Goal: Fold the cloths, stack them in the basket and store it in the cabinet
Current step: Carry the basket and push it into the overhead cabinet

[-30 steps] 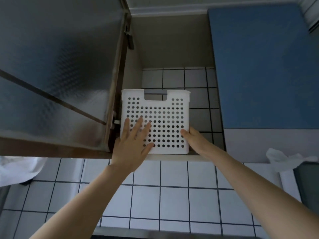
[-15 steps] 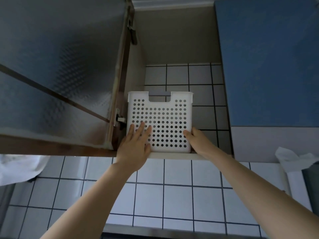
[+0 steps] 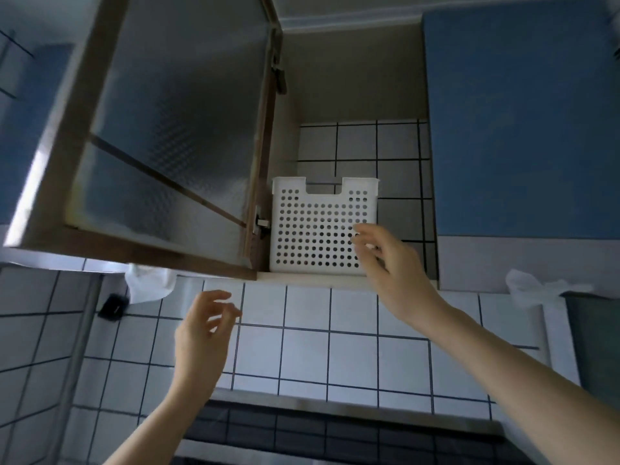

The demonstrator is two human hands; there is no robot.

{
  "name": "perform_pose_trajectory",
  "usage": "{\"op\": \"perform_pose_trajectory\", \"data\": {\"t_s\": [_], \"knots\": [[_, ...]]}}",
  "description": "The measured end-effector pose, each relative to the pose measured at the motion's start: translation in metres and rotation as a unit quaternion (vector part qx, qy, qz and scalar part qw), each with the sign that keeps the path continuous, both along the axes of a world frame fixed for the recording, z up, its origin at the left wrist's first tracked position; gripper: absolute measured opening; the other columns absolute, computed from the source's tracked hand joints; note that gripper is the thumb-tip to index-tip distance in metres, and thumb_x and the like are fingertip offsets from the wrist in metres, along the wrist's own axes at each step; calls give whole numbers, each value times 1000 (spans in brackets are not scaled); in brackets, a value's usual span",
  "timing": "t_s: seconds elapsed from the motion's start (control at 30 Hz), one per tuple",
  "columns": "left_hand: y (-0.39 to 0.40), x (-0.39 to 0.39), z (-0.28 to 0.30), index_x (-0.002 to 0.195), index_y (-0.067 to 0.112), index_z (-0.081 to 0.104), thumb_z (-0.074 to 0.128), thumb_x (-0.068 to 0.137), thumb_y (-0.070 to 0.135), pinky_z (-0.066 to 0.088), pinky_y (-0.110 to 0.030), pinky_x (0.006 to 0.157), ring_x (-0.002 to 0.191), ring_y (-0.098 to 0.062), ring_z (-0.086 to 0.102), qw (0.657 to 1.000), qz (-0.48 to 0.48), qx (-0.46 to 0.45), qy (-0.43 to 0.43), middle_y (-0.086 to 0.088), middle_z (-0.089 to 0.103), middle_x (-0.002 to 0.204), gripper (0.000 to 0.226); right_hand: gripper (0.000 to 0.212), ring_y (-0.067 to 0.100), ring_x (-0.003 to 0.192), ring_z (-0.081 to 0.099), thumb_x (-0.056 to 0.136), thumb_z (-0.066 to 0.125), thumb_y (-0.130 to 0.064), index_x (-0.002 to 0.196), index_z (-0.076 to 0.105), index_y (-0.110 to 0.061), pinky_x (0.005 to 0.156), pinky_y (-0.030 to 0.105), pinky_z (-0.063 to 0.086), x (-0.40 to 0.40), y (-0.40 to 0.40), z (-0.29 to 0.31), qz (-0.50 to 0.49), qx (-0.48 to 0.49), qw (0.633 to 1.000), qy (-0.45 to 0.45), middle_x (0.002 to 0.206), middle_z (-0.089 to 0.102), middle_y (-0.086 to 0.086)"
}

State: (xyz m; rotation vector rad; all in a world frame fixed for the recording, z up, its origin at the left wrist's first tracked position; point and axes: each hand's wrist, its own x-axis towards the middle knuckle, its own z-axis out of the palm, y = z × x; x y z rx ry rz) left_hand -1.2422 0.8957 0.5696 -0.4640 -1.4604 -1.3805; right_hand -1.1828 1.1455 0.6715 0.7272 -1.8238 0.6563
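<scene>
A white plastic basket (image 3: 318, 229), square and dotted with round holes, stands in the cabinet (image 3: 355, 95) beside its frosted-glass door (image 3: 167, 129). No writing shows. Left hand (image 3: 201, 333) and right hand (image 3: 392, 266) hang loosely curled, holding nothing.

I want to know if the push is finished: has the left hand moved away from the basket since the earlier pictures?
Yes. The left hand has dropped off the basket, and now hangs below the cabinet shelf edge, in front of the wall tiles, fingers loosely curled.

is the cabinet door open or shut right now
Open. The glass door is swung out to the left, and the white basket stands in plain view on the shelf inside.
</scene>
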Motion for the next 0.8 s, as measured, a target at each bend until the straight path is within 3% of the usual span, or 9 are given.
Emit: {"op": "perform_pose_trajectory", "data": {"t_s": [0.07,0.17,0.23,0.33,0.43,0.57,0.7,0.8], "knots": [[-17,13,-7,94,21,59,56,90,8,48,-16,64,75,-9,66,999,24,30,5,5,70,81,14,35,0,114,53,99,44,-29,132,48,-20,103,28,43,25,-15,2,31,16,999,25,118,60,-12],[-45,34,0,87,9,60,58,91,9,44,-25,61,71,-17,61,995,45,88,11,2,64,76,4,33,0,112,55,99,45,-27,130,50,-18,101,25,44,62,-43,15,73,69,992,75,113,62,-10],[-59,48,13,84,7,54,60,89,6,41,-30,61,66,-21,53,996,48,71,35,-7,58,73,7,33,2,108,57,99,46,-24,129,52,-14,97,24,46,79,-65,29,82,110,985,107,112,63,-6],[-69,64,29,101,11,57,53,87,-8,48,-26,74,80,-10,61,999,14,3,43,-1,64,88,24,32,4,107,56,98,48,-24,127,53,-12,93,24,47,98,-101,48,77,170,970,158,115,61,-2],[-74,66,33,99,16,61,54,86,-8,48,-38,79,88,-15,63,998,27,-40,26,2,68,90,28,38,10,122,47,97,49,-27,132,49,-12,102,26,41,109,-135,63,41,241,946,215,129,52,0],[-75,70,35,87,19,60,47,85,-14,40,-25,64,65,7,54,999,20,-38,20,21,64,68,36,52,21,141,25,96,50,-33,144,37,-16,112,38,34,112,-178,78,-14,319,907,274,151,33,4],[-75,70,34,94,18,62,50,89,-6,40,-24,66,69,8,55,999,11,-44,28,22,64,74,27,55,27,147,7,97,41,-44,148,29,-24,116,45,24,104,-207,84,-104,388,863,307,158,19,1],[-76,68,33,97,19,59,51,89,-7,42,-23,66,73,6,56,998,18,-45,37,22,63,78,29,50,29,147,2,99,35,-45,147,30,-28,118,47,13,99,-212,83,-145,408,849,302,158,18,-2]]}}
